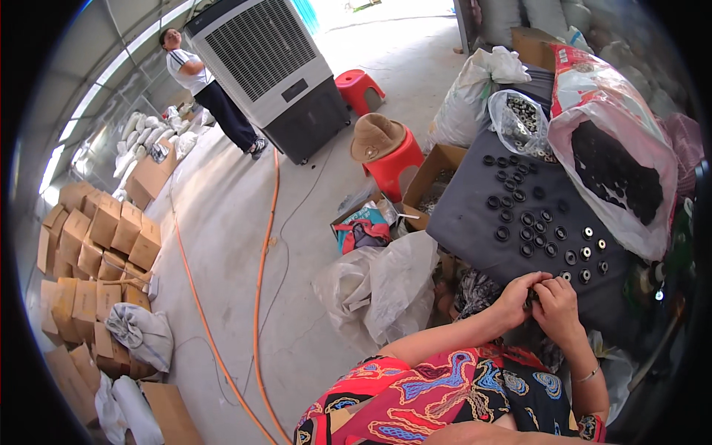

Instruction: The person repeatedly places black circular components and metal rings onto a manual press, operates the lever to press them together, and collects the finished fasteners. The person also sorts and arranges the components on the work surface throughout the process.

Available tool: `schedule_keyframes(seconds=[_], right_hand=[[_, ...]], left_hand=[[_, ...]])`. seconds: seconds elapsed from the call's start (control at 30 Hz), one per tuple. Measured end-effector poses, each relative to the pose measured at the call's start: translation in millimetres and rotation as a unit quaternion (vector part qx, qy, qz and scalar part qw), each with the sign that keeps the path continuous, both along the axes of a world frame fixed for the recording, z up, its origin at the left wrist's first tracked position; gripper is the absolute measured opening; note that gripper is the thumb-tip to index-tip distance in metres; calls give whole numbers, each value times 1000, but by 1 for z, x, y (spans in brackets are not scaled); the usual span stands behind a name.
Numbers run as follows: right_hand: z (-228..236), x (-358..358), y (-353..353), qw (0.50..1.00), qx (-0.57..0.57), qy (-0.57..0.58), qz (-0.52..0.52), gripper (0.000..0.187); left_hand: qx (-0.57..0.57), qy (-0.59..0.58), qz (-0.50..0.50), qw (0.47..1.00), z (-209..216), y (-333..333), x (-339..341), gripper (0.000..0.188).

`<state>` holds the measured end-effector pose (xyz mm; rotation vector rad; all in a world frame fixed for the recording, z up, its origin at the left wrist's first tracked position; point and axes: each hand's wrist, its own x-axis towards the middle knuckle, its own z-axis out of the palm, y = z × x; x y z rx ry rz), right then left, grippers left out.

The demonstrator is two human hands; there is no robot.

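Observation:
My left hand and my right hand meet at the near edge of a table covered in dark grey cloth. Their fingers are closed together around a small dark piece, mostly hidden by the fingers. Just beyond them lie silver metal pieces, some seated in black rings. Farther off, loose black rings are spread over the cloth in rough rows. A clear plastic bag of small metal parts sits at the table's far side. To its right, an open white and red sack holds many black pieces.
Left of the table stand an open carton, a red stool bearing a brown hat, and a crumpled white sack. Orange hoses cross the floor. Beyond are an air cooler, a standing person and stacked cartons.

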<state>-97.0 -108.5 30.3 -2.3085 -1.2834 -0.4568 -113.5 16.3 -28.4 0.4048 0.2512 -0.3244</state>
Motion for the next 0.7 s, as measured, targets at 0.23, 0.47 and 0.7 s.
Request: schedule_keyframes(seconds=[0.23,0.47,0.7], right_hand=[[4,2,1,996,53,62,-23,29],[0,5,-3,988,93,112,-58,26],[5,4,-4,986,108,101,-72,24]], left_hand=[[-32,-2,9,999,-22,-2,6,19],[-9,18,-16,1000,-3,2,-1,18],[23,-12,-13,1000,-1,-1,-2,17]])
